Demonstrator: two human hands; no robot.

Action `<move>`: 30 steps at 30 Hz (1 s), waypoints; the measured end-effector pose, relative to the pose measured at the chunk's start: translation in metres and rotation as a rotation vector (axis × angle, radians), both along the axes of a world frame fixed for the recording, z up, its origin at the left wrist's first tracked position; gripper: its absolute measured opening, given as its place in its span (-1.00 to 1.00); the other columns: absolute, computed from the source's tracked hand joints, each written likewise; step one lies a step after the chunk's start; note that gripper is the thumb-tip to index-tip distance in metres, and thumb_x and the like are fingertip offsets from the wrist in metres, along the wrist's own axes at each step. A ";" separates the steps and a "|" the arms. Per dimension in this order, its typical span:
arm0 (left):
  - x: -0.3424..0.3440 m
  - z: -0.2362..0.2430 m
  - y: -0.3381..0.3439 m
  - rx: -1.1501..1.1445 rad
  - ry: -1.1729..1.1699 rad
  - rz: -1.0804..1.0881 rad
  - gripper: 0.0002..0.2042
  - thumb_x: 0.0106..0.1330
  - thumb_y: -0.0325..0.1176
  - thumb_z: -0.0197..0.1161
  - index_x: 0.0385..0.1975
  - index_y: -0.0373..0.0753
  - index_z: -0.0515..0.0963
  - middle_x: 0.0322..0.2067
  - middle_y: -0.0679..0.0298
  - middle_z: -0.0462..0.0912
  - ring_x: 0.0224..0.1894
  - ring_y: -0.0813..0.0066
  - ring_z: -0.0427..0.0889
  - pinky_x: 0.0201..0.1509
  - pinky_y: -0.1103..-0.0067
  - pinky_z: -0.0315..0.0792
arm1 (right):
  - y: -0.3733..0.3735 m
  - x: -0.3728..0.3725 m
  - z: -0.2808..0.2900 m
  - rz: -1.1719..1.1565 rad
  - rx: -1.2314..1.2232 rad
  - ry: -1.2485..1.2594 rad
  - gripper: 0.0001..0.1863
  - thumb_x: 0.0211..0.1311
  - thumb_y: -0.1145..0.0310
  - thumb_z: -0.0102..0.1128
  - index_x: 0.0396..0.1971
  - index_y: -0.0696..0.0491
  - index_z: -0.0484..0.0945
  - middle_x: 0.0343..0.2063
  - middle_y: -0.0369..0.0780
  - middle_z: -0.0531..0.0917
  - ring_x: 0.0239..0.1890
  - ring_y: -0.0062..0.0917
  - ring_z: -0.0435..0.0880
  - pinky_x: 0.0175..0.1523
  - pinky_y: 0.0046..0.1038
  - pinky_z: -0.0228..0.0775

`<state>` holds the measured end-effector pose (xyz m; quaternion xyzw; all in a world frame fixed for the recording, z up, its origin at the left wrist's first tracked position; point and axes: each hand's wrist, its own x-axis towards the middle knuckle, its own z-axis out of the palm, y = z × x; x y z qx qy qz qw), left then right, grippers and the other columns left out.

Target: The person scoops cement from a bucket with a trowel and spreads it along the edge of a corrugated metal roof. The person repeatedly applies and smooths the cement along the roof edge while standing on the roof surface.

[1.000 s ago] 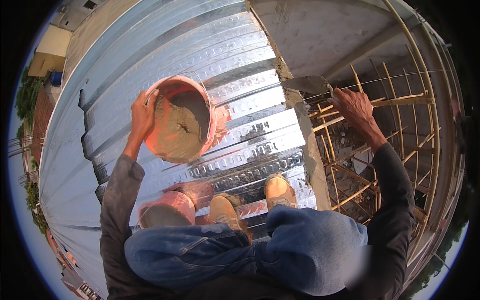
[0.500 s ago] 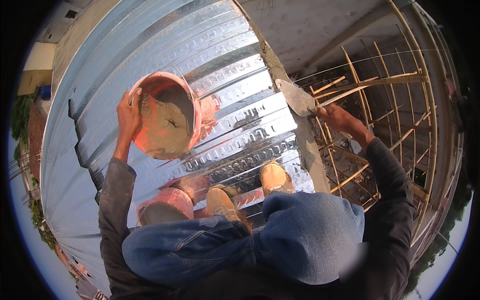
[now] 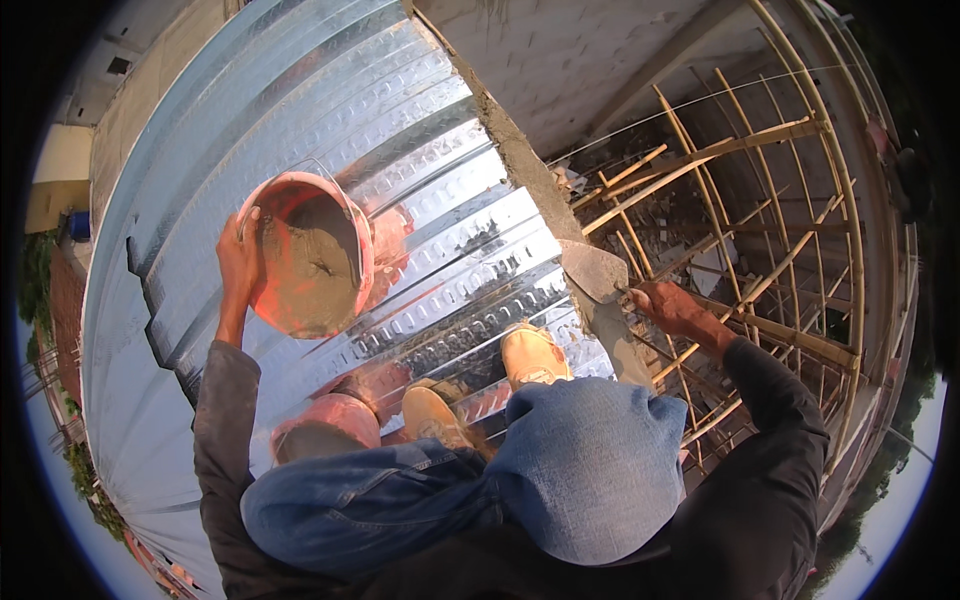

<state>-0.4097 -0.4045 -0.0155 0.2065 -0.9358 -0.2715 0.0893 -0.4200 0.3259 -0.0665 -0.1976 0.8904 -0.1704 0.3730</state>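
My left hand (image 3: 238, 262) grips the left rim of a reddish bucket (image 3: 366, 240), which is tilted so its mouth faces me. Grey wet mortar (image 3: 318, 265) lies inside it. On the right, my right hand (image 3: 680, 312) is closed round the handle of a trowel (image 3: 594, 270); most of the handle is hidden by the fingers. The trowel's flat, mortar-smeared blade lies over the mortar strip (image 3: 520, 165) that runs along the edge of the metal sheeting (image 3: 440, 190).
A second reddish bucket (image 3: 345, 412) with grey mortar stands by my left shoe (image 3: 432, 415). My right shoe (image 3: 535, 355) rests near the sheeting's edge. Beyond that edge is a drop with bamboo scaffolding (image 3: 745, 250) and rubble below. A thin line (image 3: 690, 103) stretches across the far right.
The trowel and my right hand have moved nearer to me along the mortar strip, baring the stretch they covered. My left hand still holds the bucket's rim. The whole view has shifted slightly.
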 end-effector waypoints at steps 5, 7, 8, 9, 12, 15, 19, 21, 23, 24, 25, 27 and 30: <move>-0.003 -0.002 0.004 -0.019 0.003 -0.022 -0.51 0.64 0.03 0.21 -0.06 -0.41 0.65 -0.28 0.00 0.72 -0.19 0.32 0.63 -0.03 0.34 0.51 | -0.003 0.013 0.025 -0.218 0.214 0.073 -0.45 0.68 -0.09 -0.04 -0.03 0.18 0.59 -0.32 0.19 0.73 -0.19 0.17 0.73 -0.04 0.13 0.52; -0.001 0.000 0.002 -0.025 -0.024 -0.026 -0.52 0.65 0.02 0.21 -0.05 -0.41 0.66 -0.28 0.05 0.71 -0.18 0.39 0.61 -0.03 0.37 0.51 | -0.022 -0.005 0.020 -0.305 0.172 0.162 -0.37 0.68 -0.15 -0.05 0.01 0.24 0.56 -0.35 0.23 0.71 -0.20 0.21 0.73 -0.04 0.15 0.51; 0.002 0.000 -0.002 -0.030 -0.004 -0.031 -0.53 0.65 0.02 0.21 -0.04 -0.40 0.66 -0.28 0.06 0.71 -0.18 0.39 0.61 -0.03 0.38 0.51 | -0.038 -0.021 0.025 -0.322 0.120 0.191 -0.35 0.68 -0.16 -0.06 0.01 0.25 0.55 -0.35 0.23 0.71 -0.20 0.22 0.72 -0.03 0.15 0.51; 0.003 0.000 -0.005 -0.035 0.018 -0.036 -0.53 0.65 0.01 0.21 -0.03 -0.40 0.66 -0.27 0.07 0.72 -0.17 0.40 0.62 -0.03 0.38 0.51 | -0.053 -0.038 0.027 -0.340 0.068 0.222 -0.33 0.68 -0.18 -0.06 0.02 0.27 0.55 -0.35 0.24 0.70 -0.21 0.23 0.72 -0.03 0.15 0.51; -0.002 -0.002 0.006 -0.007 0.073 -0.031 -0.54 0.63 0.00 0.24 -0.04 -0.41 0.66 -0.25 -0.06 0.75 -0.19 0.27 0.67 -0.01 0.33 0.53 | -0.081 -0.089 0.009 -0.336 -0.155 0.370 -0.32 0.69 -0.17 -0.06 0.06 0.29 0.56 -0.34 0.18 0.74 -0.20 0.16 0.75 -0.02 0.09 0.53; 0.000 -0.002 0.003 0.019 0.021 -0.024 -0.54 0.63 0.00 0.24 -0.03 -0.41 0.66 -0.24 -0.05 0.75 -0.18 0.30 0.68 -0.01 0.33 0.53 | -0.115 -0.151 -0.001 -0.249 -0.264 0.240 -0.32 0.69 -0.14 -0.06 0.04 0.32 0.60 -0.41 0.07 0.74 -0.30 -0.03 0.79 -0.09 -0.03 0.59; -0.002 -0.005 0.004 0.016 0.044 -0.024 -0.53 0.63 0.01 0.24 -0.05 -0.41 0.66 -0.27 -0.03 0.74 -0.20 0.31 0.65 -0.04 0.33 0.53 | -0.161 -0.210 0.006 -0.192 -0.146 0.086 -0.39 0.69 -0.05 -0.08 0.00 0.31 0.63 -0.48 0.01 0.69 -0.48 -0.20 0.74 -0.31 -0.12 0.58; -0.004 -0.005 0.004 0.000 0.004 -0.015 -0.53 0.63 0.01 0.24 -0.06 -0.41 0.66 -0.29 -0.03 0.73 -0.22 0.31 0.64 -0.06 0.33 0.52 | -0.169 -0.228 0.011 -0.087 -0.051 0.068 -0.42 0.69 0.01 -0.09 0.00 0.30 0.63 -0.49 -0.01 0.68 -0.55 -0.27 0.71 -0.41 -0.15 0.55; 0.000 -0.006 -0.008 -0.012 -0.007 -0.004 -0.53 0.63 0.01 0.24 -0.06 -0.41 0.65 -0.30 -0.04 0.72 -0.23 0.31 0.63 -0.08 0.33 0.52 | -0.175 -0.229 0.016 0.004 -0.022 0.102 -0.43 0.67 0.03 -0.06 -0.15 0.31 0.67 -0.59 -0.04 0.65 -0.54 -0.28 0.73 -0.44 -0.16 0.53; 0.003 -0.006 -0.013 -0.018 -0.011 0.000 -0.53 0.63 0.01 0.24 -0.07 -0.41 0.65 -0.31 -0.04 0.71 -0.24 0.31 0.63 -0.09 0.32 0.52 | -0.177 -0.232 0.021 0.061 0.030 0.070 -0.41 0.67 0.02 -0.05 -0.19 0.32 0.68 -0.61 -0.05 0.64 -0.53 -0.28 0.73 -0.43 -0.16 0.54; 0.001 -0.007 -0.011 -0.023 -0.002 -0.010 -0.53 0.63 0.01 0.24 -0.07 -0.42 0.65 -0.32 -0.05 0.70 -0.24 0.31 0.62 -0.09 0.32 0.51 | -0.173 -0.239 0.028 0.112 0.093 0.049 -0.40 0.66 0.01 -0.04 -0.23 0.32 0.68 -0.64 -0.05 0.63 -0.52 -0.29 0.74 -0.43 -0.17 0.54; 0.003 -0.008 -0.008 -0.034 0.018 -0.028 -0.53 0.63 0.00 0.24 -0.09 -0.42 0.64 -0.34 -0.06 0.69 -0.25 0.32 0.62 -0.11 0.32 0.51 | -0.162 -0.231 0.038 0.154 0.119 0.039 -0.38 0.66 -0.01 -0.02 -0.29 0.32 0.69 -0.70 -0.07 0.61 -0.56 -0.25 0.73 -0.38 -0.11 0.55; 0.005 -0.005 0.001 -0.034 0.118 -0.037 -0.53 0.64 -0.01 0.24 -0.10 -0.43 0.63 -0.34 -0.08 0.69 -0.26 0.32 0.61 -0.12 0.31 0.50 | -0.156 -0.207 0.048 0.122 0.114 -0.008 -0.40 0.67 0.03 -0.01 -0.22 0.35 0.68 -0.68 -0.04 0.65 -0.55 -0.19 0.75 -0.27 -0.10 0.59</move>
